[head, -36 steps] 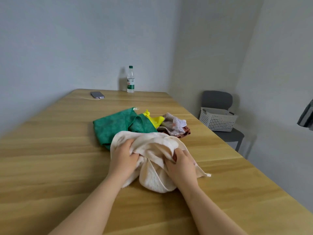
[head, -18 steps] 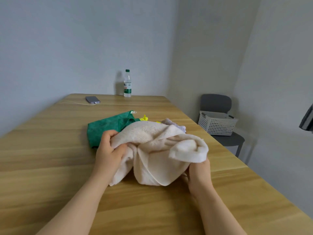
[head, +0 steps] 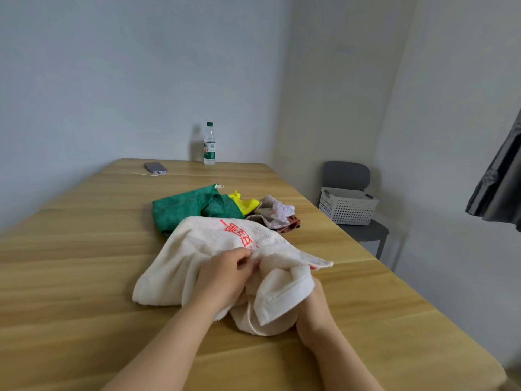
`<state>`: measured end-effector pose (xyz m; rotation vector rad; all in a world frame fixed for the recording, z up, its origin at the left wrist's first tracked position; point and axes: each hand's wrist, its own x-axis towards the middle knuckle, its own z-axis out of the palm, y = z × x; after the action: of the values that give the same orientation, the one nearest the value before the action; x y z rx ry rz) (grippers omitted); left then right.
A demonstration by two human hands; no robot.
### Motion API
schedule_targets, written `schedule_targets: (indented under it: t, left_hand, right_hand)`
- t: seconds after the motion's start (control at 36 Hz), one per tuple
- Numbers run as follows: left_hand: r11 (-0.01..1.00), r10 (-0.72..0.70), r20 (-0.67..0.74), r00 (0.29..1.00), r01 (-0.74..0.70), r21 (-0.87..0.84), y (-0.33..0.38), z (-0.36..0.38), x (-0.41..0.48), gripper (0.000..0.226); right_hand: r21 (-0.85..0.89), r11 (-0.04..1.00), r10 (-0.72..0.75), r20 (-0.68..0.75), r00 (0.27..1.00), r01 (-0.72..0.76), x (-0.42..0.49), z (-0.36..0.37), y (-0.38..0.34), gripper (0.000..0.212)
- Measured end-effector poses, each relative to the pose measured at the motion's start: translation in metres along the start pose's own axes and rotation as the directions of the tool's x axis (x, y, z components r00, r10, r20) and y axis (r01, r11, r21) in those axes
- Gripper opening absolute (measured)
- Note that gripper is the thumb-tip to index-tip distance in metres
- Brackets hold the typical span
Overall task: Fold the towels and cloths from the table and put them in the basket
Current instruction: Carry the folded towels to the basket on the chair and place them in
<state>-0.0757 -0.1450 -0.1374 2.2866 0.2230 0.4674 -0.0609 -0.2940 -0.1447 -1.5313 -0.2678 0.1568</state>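
**Cream towel is a floppy handful, go for the corners**

The left hand is pinching a ridge of the cream towel between thumb and fingertips, roughly mid-cloth. The right hand is tucked under a hanging flap with its fingers buried, so I can't tell if it's gripping or just propping.

The towel is heaped on the bench about midway across, nearer the near edge than the far one. It looks like thick terry to me: soft, light, no stiffness, sagging wherever it isn't held. I'd take two hemmed corners (one pokes out toward the right edge) and shake it flat first.

Right behind it and touching its far side is a green cloth. Past that are a yellow cloth, a pale patterned cloth and a rust scrap, all unfolded.

A bottle and a phone on its cable sit by the far edge, well out of the way. The basket is on a grey chair off the right edge, with nothing blocking it.
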Motion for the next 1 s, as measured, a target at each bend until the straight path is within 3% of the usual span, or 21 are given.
schedule_targets:
  t: [0.08,0.14,0.19,0.25,0.39,0.47,0.53,0.58,0.61,0.67,0.72,0.78,0.83,0.89,1.0]
  left_hand:
    - [0.996,-0.039,-0.067,0.997,0.034,-0.082,-0.005,0.001,-0.007,0.027]
    - [0.994,-0.083,-0.192,0.978,0.067,-0.089,-0.009,-0.003,-0.008,0.024]
    - [0.970,-0.170,-0.293,0.941,0.107,-0.218,-0.014,-0.009,-0.008,0.024]
    - [0.918,-0.304,-0.371,0.877,0.166,-0.360,-0.018,-0.017,-0.009,0.024]
    - [0.845,-0.524,-0.556,0.645,0.309,-0.438,-0.046,-0.038,-0.014,0.019]
    - [0.855,-0.518,-0.604,0.606,0.370,-0.362,-0.047,-0.040,-0.019,0.020]
    - [0.929,-0.345,-0.692,0.634,0.337,-0.155,-0.041,-0.037,-0.022,0.039]
    - [0.987,-0.044,-0.700,0.712,0.138,0.079,-0.029,-0.031,-0.025,0.047]
    - [0.984,0.116,-0.650,0.751,0.000,0.175,-0.024,-0.027,-0.024,0.046]
    - [0.912,0.390,-0.492,0.778,-0.252,0.324,-0.019,-0.018,-0.023,0.035]
    - [0.814,0.505,-0.244,0.828,-0.362,0.454,-0.013,-0.011,-0.023,0.033]
    - [0.781,0.387,-0.006,0.922,-0.325,0.533,-0.004,-0.004,-0.026,0.046]
    - [0.782,0.133,0.106,0.985,-0.170,0.599,0.000,-0.003,-0.030,0.043]
    - [0.766,-0.009,0.084,0.996,-0.047,0.641,0.003,-0.005,-0.032,0.039]
    - [0.758,-0.065,-0.011,0.998,0.056,0.649,-0.001,-0.018,-0.031,0.043]
  right_hand:
    - [0.077,0.997,-0.014,-0.052,0.999,0.018,-0.008,-0.003,-0.004,0.016]
    - [0.135,0.991,0.003,-0.170,0.985,0.020,-0.009,-0.006,-0.004,0.023]
    - [0.168,0.985,0.015,-0.292,0.956,0.036,-0.008,-0.009,-0.002,0.030]
    - [0.173,0.984,0.029,-0.387,0.922,0.041,-0.007,-0.010,0.001,0.030]
    - [0.169,0.982,0.033,-0.580,0.814,0.081,0.002,-0.016,0.008,0.032]
    - [0.091,0.992,-0.003,-0.669,0.743,0.087,0.007,-0.019,0.012,0.034]
    - [-0.005,0.997,-0.060,-0.683,0.728,0.078,0.008,-0.020,0.012,0.029]
    - [-0.160,0.986,-0.139,-0.654,0.744,0.043,0.007,-0.019,0.010,0.011]
    - [-0.274,0.962,-0.189,-0.642,0.743,0.007,0.006,-0.017,0.008,0.005]
    - [-0.498,0.867,-0.325,-0.613,0.721,-0.033,0.004,-0.012,0.010,0.026]
    - [-0.701,0.709,-0.554,-0.486,0.675,0.077,0.000,-0.003,0.011,0.038]
    - [-0.861,0.439,-0.774,-0.218,0.595,0.256,-0.004,0.004,0.011,0.046]
    - [-0.890,0.231,-0.844,0.017,0.535,0.392,-0.005,0.010,0.012,0.048]
    - [-0.875,0.155,-0.816,0.148,0.559,0.458,-0.005,0.013,0.012,0.044]
    - [-0.926,0.149,-0.647,0.175,0.742,0.348,-0.001,0.013,0.026,0.032]
